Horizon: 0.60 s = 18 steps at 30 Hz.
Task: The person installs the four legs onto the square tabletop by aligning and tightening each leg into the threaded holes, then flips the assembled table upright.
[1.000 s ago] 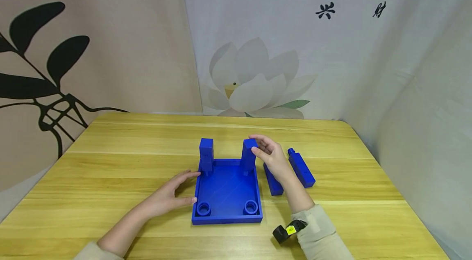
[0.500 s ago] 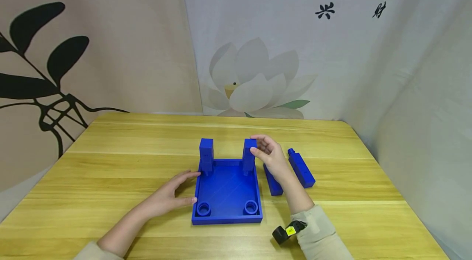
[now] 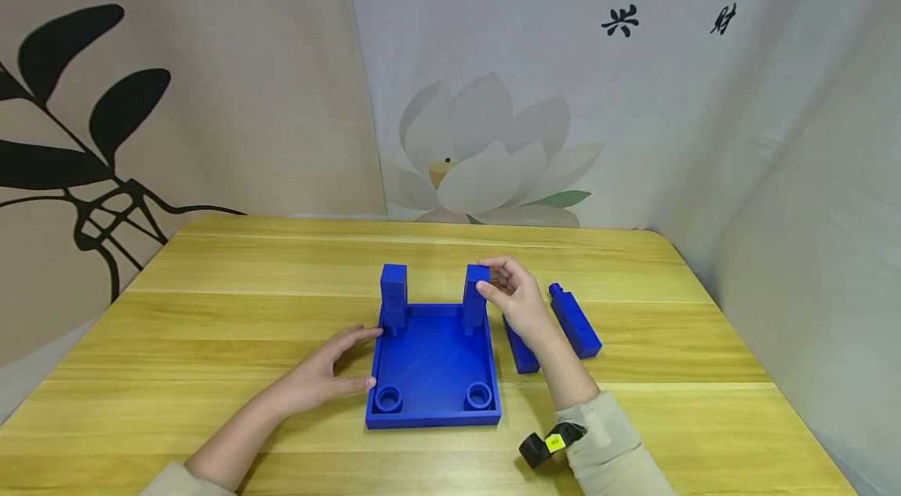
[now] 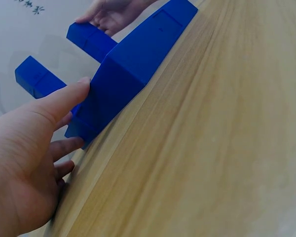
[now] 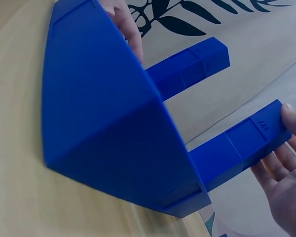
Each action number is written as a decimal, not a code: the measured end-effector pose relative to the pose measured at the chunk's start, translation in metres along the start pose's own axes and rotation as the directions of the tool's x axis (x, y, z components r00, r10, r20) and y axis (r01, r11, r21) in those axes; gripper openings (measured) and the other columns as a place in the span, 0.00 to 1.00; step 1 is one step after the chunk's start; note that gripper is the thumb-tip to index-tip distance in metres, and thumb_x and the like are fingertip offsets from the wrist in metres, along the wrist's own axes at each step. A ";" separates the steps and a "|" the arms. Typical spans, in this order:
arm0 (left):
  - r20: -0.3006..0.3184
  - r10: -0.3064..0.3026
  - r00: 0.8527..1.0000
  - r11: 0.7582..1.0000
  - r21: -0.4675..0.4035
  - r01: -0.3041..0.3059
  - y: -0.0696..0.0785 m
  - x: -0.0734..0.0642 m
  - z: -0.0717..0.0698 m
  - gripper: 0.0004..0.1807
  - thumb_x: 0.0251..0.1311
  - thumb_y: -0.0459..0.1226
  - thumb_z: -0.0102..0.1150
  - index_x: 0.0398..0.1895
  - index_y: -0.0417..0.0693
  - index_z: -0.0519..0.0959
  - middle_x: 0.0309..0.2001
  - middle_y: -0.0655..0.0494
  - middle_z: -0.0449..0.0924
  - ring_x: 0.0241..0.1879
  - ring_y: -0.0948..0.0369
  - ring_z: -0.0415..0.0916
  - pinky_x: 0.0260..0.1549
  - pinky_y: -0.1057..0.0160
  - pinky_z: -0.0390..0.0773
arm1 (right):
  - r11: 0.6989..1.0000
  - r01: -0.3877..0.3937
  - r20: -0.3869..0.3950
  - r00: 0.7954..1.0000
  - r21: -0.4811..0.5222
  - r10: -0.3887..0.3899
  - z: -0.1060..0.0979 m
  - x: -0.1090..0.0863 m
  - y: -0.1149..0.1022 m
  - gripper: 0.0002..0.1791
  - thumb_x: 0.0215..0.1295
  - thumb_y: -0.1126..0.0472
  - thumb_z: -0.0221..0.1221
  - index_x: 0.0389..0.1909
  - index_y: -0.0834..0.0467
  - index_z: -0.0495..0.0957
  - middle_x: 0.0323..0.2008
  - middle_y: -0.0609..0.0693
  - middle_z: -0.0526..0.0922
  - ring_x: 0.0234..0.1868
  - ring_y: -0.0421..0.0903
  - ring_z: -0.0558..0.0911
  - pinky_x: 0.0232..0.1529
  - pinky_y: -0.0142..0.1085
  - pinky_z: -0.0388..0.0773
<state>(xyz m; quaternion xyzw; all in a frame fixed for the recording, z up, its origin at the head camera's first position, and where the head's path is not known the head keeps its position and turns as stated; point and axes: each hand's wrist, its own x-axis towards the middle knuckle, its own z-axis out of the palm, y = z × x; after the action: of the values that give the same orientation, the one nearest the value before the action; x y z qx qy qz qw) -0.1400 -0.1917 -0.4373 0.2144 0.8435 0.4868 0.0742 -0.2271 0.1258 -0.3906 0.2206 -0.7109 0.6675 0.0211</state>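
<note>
A square blue tray-like base (image 3: pixel 439 371) lies on the table, with two round sockets at its near corners. At its far corners stand two blue square legs, the left leg (image 3: pixel 394 294) and the right leg (image 3: pixel 475 299), both upright. My right hand (image 3: pixel 517 296) pinches the top of the right leg between thumb and fingers; in the right wrist view this leg (image 5: pixel 237 148) bears the digits 127. My left hand (image 3: pixel 327 371) touches the base's left wall with thumb and fingertips spread apart. In the left wrist view the left thumb (image 4: pixel 64 101) lies against the base's side.
Two more blue legs lie right of the base: one (image 3: pixel 522 347) partly behind the right forearm, another (image 3: pixel 576 322) farther right with its round peg pointing away. The wooden table (image 3: pixel 267 277) ends at a printed curtain (image 3: pixel 281 89). A black camera (image 3: pixel 538 449) sits on the right wrist.
The right leg, slightly tilted a second ago, now stands straighter, its top a little farther right. My right hand shifted slightly with it; my left hand stayed put.
</note>
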 end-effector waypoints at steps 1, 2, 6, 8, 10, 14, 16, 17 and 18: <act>0.001 0.000 1.000 1.000 -0.003 0.000 0.000 0.000 0.000 0.38 0.56 0.45 0.67 0.69 0.48 0.65 0.70 0.37 0.55 0.69 0.35 0.44 0.60 0.32 0.50 | 1.000 -0.001 -0.005 1.000 -0.002 0.001 0.001 0.000 0.000 0.17 0.65 0.70 0.59 0.54 0.69 0.71 0.41 0.52 0.79 0.44 0.44 0.77 0.46 0.33 0.76; 0.002 0.004 1.000 1.000 -0.004 -0.004 0.000 0.000 0.000 0.38 0.56 0.45 0.67 0.69 0.48 0.65 0.70 0.37 0.55 0.69 0.35 0.44 0.60 0.32 0.50 | 1.000 0.000 -0.011 1.000 -0.005 0.000 0.001 0.000 0.000 0.17 0.65 0.70 0.59 0.54 0.69 0.72 0.41 0.52 0.79 0.44 0.44 0.77 0.46 0.33 0.76; 0.003 -0.013 1.000 1.000 -0.016 0.013 0.000 0.000 -0.001 0.38 0.56 0.45 0.68 0.69 0.49 0.65 0.70 0.38 0.55 0.69 0.36 0.43 0.60 0.32 0.49 | 1.000 0.009 -0.023 1.000 -0.021 -0.009 0.002 0.000 0.000 0.16 0.64 0.70 0.60 0.52 0.68 0.72 0.40 0.53 0.80 0.43 0.45 0.78 0.45 0.34 0.77; 0.002 -0.016 1.000 1.000 -0.019 0.016 -0.001 0.000 0.000 0.38 0.56 0.44 0.68 0.69 0.50 0.65 0.70 0.38 0.54 0.69 0.36 0.43 0.60 0.31 0.49 | 0.999 0.015 -0.023 1.000 -0.029 -0.016 0.002 0.000 0.001 0.16 0.64 0.70 0.60 0.51 0.68 0.73 0.40 0.55 0.80 0.43 0.45 0.78 0.44 0.34 0.77; 0.002 -0.013 1.000 1.000 -0.016 0.013 -0.001 0.000 0.000 0.38 0.55 0.44 0.68 0.69 0.50 0.65 0.70 0.37 0.54 0.69 0.35 0.43 0.60 0.31 0.49 | 0.999 0.019 -0.023 1.000 -0.033 -0.020 0.001 0.000 0.001 0.16 0.64 0.70 0.60 0.51 0.68 0.73 0.41 0.56 0.80 0.43 0.46 0.78 0.44 0.34 0.77; 0.003 -0.012 1.000 1.000 -0.018 0.012 -0.001 0.000 0.000 0.38 0.55 0.44 0.69 0.69 0.50 0.65 0.70 0.37 0.54 0.69 0.35 0.44 0.59 0.30 0.49 | 0.999 0.019 -0.024 1.000 -0.035 -0.020 0.001 -0.001 0.001 0.16 0.64 0.69 0.60 0.52 0.67 0.73 0.42 0.58 0.80 0.44 0.46 0.78 0.45 0.35 0.77; 0.003 -0.015 1.000 1.000 -0.017 0.015 -0.002 0.000 0.000 0.38 0.55 0.44 0.69 0.69 0.51 0.65 0.70 0.38 0.54 0.69 0.36 0.44 0.60 0.31 0.49 | 1.000 0.013 -0.028 1.000 -0.029 -0.014 0.002 -0.002 0.000 0.16 0.64 0.69 0.60 0.52 0.67 0.73 0.43 0.59 0.80 0.44 0.46 0.78 0.46 0.35 0.77; 0.003 -0.016 1.000 1.000 -0.017 0.016 -0.002 0.000 0.000 0.38 0.55 0.45 0.69 0.69 0.51 0.65 0.70 0.38 0.54 0.69 0.36 0.44 0.60 0.31 0.48 | 1.000 0.007 -0.031 0.999 -0.027 -0.008 0.002 -0.002 0.000 0.17 0.65 0.68 0.60 0.53 0.67 0.73 0.43 0.59 0.80 0.45 0.46 0.78 0.47 0.35 0.76; 0.003 -0.014 1.000 1.000 -0.013 0.014 -0.003 0.001 0.000 0.38 0.55 0.45 0.69 0.69 0.51 0.64 0.70 0.38 0.54 0.69 0.36 0.44 0.60 0.31 0.49 | 1.000 0.001 -0.033 0.999 -0.027 -0.002 0.002 -0.003 0.000 0.17 0.65 0.68 0.60 0.53 0.67 0.73 0.44 0.59 0.79 0.45 0.47 0.77 0.48 0.35 0.76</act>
<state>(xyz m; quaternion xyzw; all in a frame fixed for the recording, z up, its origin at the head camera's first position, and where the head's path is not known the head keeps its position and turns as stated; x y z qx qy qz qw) -0.1413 -0.1923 -0.4395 0.2086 0.8418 0.4913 0.0803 -0.2234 0.1244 -0.3916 0.2096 -0.7191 0.6615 0.0363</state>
